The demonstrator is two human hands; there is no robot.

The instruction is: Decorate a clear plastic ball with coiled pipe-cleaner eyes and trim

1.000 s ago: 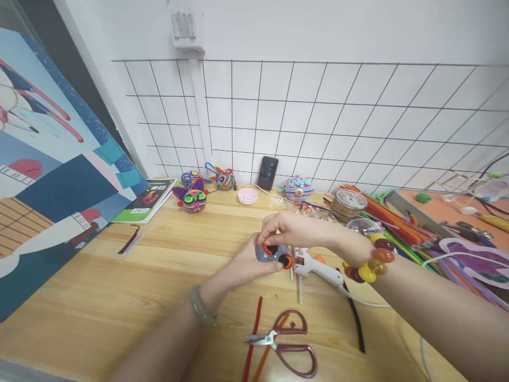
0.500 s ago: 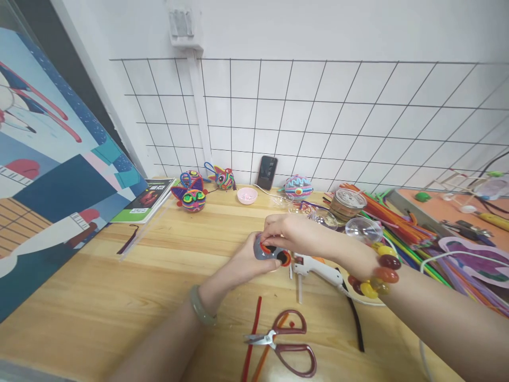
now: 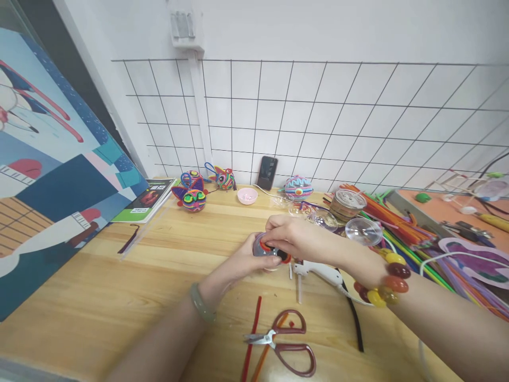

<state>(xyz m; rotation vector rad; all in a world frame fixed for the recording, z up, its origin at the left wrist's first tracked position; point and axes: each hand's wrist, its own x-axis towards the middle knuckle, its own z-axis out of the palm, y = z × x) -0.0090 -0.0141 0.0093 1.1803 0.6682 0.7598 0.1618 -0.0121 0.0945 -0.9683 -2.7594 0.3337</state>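
Subject: a rounded grey-blue piece (image 3: 258, 248), smooth, with a slight shine. Two black discs show on its face, each edged in bright red-orange; the upper ring (image 3: 264, 245) is partly covered by fingers, the lower ring (image 3: 288, 258) sits at the right side of the piece. Underside hidden.

Position: between both hands, over the middle of the tabletop (image 3: 159, 286), well apart from its back edge. Contact with the wood: cannot tell.

Left hand (image 3: 247, 258): clamped around the piece from the left, thumb laid along the near side, its tip close to the lower ring.

Right hand (image 3: 292, 236): reaches over from the right, fingertips gathered at the upper ring and touching the piece. Pinching or only pressing: cannot tell.

Nearby: white glue gun (image 3: 324, 272) lies just right of the piece. Toward the near edge, red-handled scissors (image 3: 269, 338) lie open across a red strip (image 3: 257, 310) and an orange strip (image 3: 260, 363).
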